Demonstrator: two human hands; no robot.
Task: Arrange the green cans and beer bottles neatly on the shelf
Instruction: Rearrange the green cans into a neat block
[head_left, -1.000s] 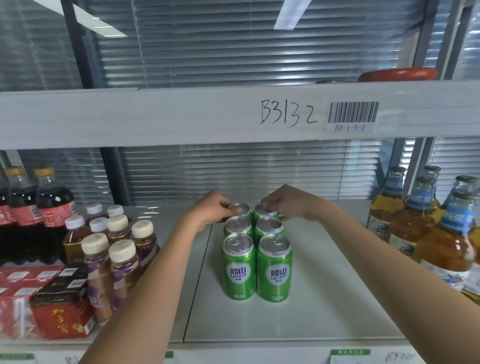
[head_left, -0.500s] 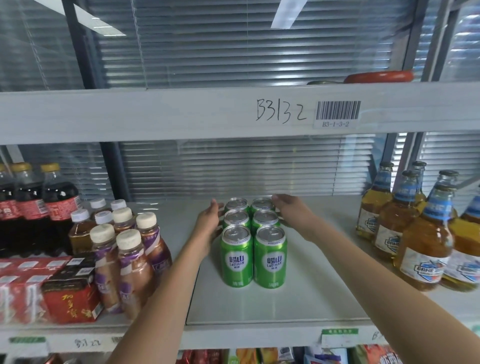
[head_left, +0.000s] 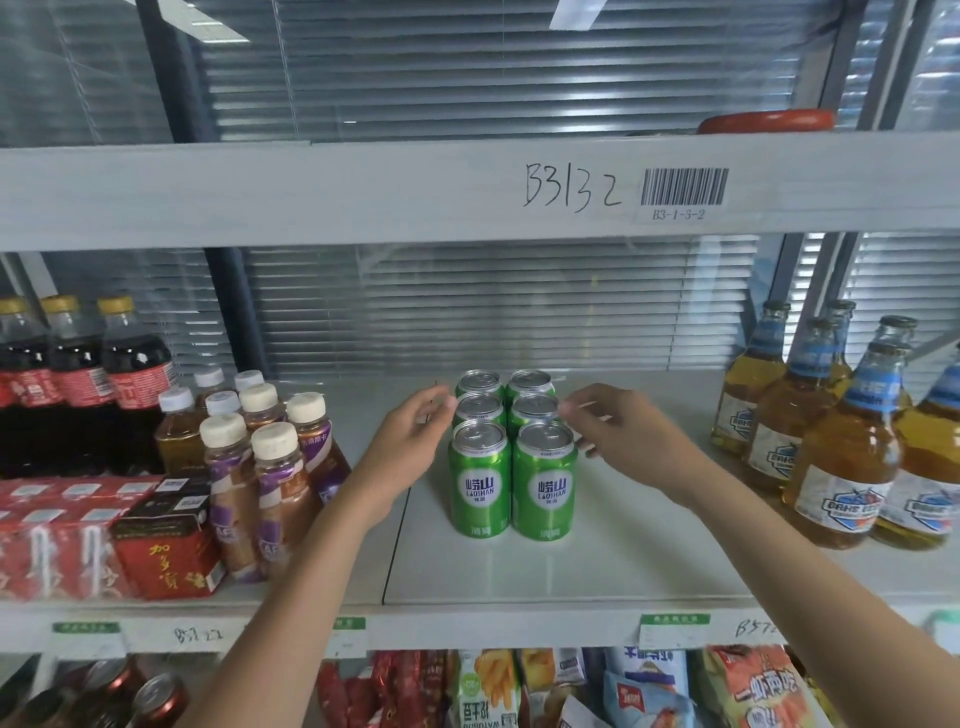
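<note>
Six green cans (head_left: 511, 457) upright on the shelf (head_left: 571, 561), packed in two columns of three, touching one another, near the middle of the board. Front pair with labels facing out; the pairs behind showing mostly their silver tops.

Left hand (head_left: 410, 441) just beside the left column, fingers loosely spread and curled, gripping nothing; fingertips close to the middle can, contact too fine to tell. Right hand (head_left: 618, 436) just beside the right column, likewise spread and empty, thumb and forefinger near the rim of the middle right can.

Beer bottles (head_left: 841, 441) clustered at the right end of the same shelf, upright, blue neck labels, well apart from the cans. At the left end: dark cola bottles (head_left: 83, 384), small tea bottles (head_left: 260, 467), red cartons (head_left: 67, 535). Above, a shelf edge with a barcode label (head_left: 683, 193). Below, snack bags (head_left: 649, 691).
</note>
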